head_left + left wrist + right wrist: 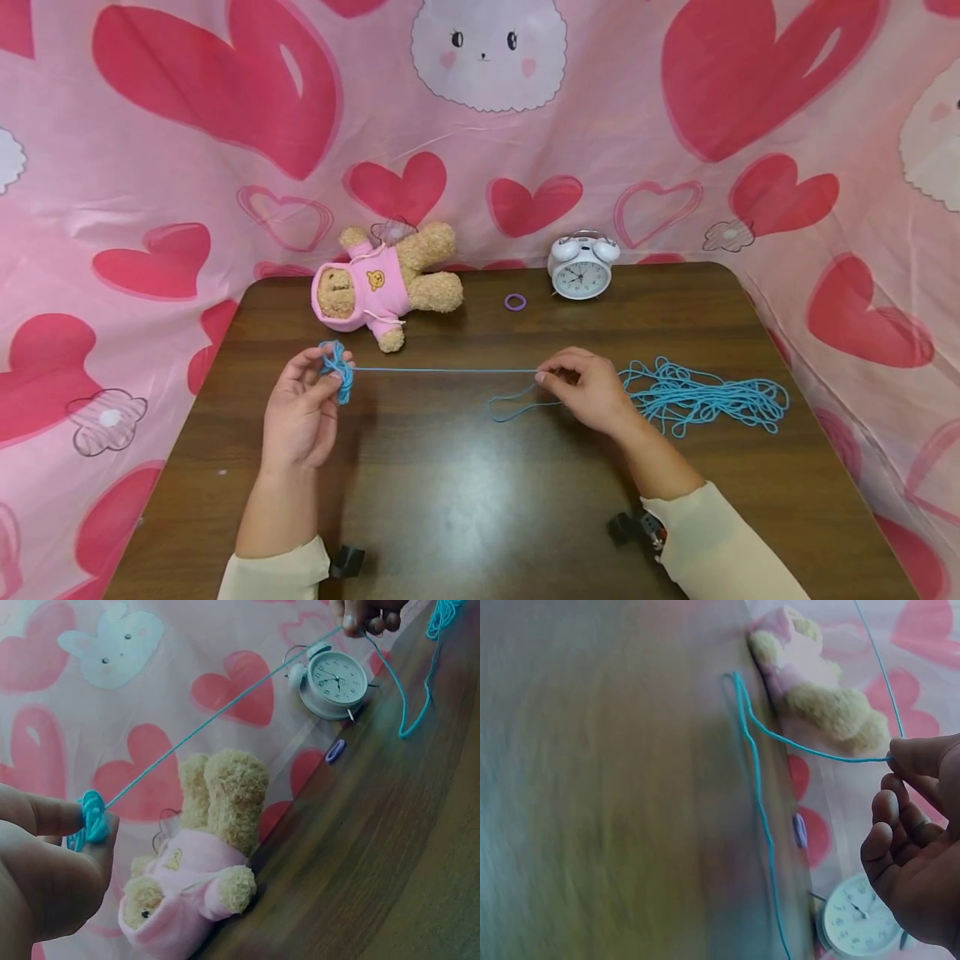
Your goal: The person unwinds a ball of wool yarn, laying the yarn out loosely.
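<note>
My left hand (300,408) pinches a small wound bundle of blue cord (344,385) between thumb and fingers. From that bundle a strand (442,370) runs taut across to my right hand (588,387), whose thumb and index finger pinch it. Below the right fingertips the cord drops into a slack loop (757,802) toward the table. A loose heap of the same blue cord (705,400) lies to the right of the right hand. In the left wrist view the bundle (91,819) sits between thumb and finger.
On the wooden table (450,517), a teddy bear (382,283) in a pink hoodie lies at the back left. A purple ring (515,302) and a white alarm clock (582,268) are at the back. A pink heart-patterned cloth (465,142) hangs behind.
</note>
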Tool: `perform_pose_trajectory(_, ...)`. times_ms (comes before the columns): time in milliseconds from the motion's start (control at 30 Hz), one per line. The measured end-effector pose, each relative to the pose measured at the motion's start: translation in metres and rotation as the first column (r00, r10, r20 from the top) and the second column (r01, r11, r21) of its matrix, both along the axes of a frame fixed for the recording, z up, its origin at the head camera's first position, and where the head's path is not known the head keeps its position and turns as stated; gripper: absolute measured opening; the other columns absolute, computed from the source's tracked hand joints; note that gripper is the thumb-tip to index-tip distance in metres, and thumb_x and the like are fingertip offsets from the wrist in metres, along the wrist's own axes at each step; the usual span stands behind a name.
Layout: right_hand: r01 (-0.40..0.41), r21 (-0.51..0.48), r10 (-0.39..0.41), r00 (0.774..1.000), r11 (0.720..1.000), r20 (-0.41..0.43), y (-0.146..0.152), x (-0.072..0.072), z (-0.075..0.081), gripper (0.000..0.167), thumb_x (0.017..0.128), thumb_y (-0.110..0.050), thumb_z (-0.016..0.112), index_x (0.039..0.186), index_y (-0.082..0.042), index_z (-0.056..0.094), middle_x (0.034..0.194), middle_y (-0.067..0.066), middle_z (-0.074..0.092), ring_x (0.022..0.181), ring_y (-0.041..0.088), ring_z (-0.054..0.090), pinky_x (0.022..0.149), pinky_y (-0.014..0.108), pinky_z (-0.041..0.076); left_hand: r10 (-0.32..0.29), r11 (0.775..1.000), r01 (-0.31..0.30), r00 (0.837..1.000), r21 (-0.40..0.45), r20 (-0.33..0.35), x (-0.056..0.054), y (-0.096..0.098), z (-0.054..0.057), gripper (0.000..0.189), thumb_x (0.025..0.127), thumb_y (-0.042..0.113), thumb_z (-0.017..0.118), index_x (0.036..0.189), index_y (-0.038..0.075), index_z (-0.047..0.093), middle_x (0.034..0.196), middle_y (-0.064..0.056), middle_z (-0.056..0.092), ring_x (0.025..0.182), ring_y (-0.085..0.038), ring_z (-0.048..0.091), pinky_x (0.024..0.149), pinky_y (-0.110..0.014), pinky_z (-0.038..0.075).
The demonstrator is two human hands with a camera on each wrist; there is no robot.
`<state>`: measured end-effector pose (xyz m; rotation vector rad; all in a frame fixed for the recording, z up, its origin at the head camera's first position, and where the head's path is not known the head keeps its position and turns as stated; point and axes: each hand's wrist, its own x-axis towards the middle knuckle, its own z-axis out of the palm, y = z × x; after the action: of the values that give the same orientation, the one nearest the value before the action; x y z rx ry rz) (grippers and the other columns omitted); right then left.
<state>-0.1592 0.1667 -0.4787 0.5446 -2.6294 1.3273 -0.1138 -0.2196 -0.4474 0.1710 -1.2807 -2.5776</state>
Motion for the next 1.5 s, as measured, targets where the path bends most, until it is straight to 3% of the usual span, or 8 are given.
perform_pose_trajectory(167,0.01,-0.019,-0.01,1.0,1.0,-0.028,0.015,0.001,0.006,0.003,0.092,-0.014,0.079,0.095,-0.017,0.081,0.093,-0.008,0.072,0.075,0.011,0.061,0.065,0.024,0.05,-0.008,1.0,0.008,1.0,0.015,-0.01,0.0,-0.002,-0.003,0.035,0.095,-0.026,0.05,0.113,0.002,0.06,0.112,-0.011,0.065,0.094,-0.023,0.071,0.086,-0.029,0.06)
perform_pose_trajectory(433,0.063,-0.006,-0.064,0.998,0.998,-0.027,0.04,0.007,0.01,0.004,0.093,-0.015,0.08,0.095,-0.018,0.08,0.094,-0.008,0.072,0.075,0.011,0.06,0.064,0.021,0.048,0.003,0.999,-0.002,1.0,0.05,-0.027,0.0,-0.009,0.0,0.033,0.095,-0.025,0.051,0.114,0.001,0.06,0.11,-0.011,0.065,0.097,-0.023,0.071,0.085,-0.028,0.06)
perform_pose_trajectory(867,0.192,0.038,-0.192,0.981,0.981,-0.006,0.09,0.026,0.014,0.003,0.095,-0.018,0.078,0.095,-0.015,0.08,0.097,-0.002,0.073,0.074,0.007,0.058,0.061,0.017,0.046,0.051,0.974,-0.04,0.998,0.222,-0.046,-0.001,-0.019,0.007,0.037,0.093,-0.028,0.05,0.118,-0.002,0.057,0.109,-0.014,0.061,0.098,-0.028,0.071,0.08,-0.034,0.062)
perform_pose_trajectory(1067,0.247,0.065,-0.246,0.969,0.967,-0.027,0.111,0.033,0.014,0.003,0.093,-0.016,0.08,0.095,-0.013,0.08,0.099,0.001,0.074,0.076,0.002,0.058,0.064,0.014,0.045,0.088,0.977,-0.085,0.996,0.194,-0.003,-0.001,-0.022,0.009,0.042,0.092,-0.026,0.054,0.123,0.002,0.054,0.108,-0.012,0.058,0.092,-0.025,0.069,0.078,-0.035,0.063)
perform_pose_trajectory(1233,0.286,0.074,-0.285,0.958,0.955,-0.027,0.128,0.039,0.015,0.004,0.093,-0.017,0.08,0.094,-0.013,0.079,0.095,-0.005,0.073,0.076,-0.001,0.059,0.065,0.013,0.045,0.106,0.976,-0.105,0.994,0.191,0.004,-0.001,-0.025,0.008,0.047,0.091,-0.028,0.055,0.128,0.002,0.051,0.109,-0.011,0.057,0.088,-0.024,0.068,0.076,-0.036,0.063)
perform_pose_trajectory(1500,0.352,0.085,-0.354,0.935,0.932,0.007,0.158,0.047,0.018,0.013,0.095,-0.02,0.078,0.103,-0.009,0.079,0.093,-0.025,0.067,0.076,-0.002,0.059,0.065,0.009,0.045,0.099,0.977,-0.095,0.995,0.19,-0.012,0.001,-0.029,0.005,0.053,0.09,-0.03,0.052,0.13,0.005,0.052,0.12,-0.01,0.051,0.089,-0.023,0.069,0.076,-0.036,0.063)
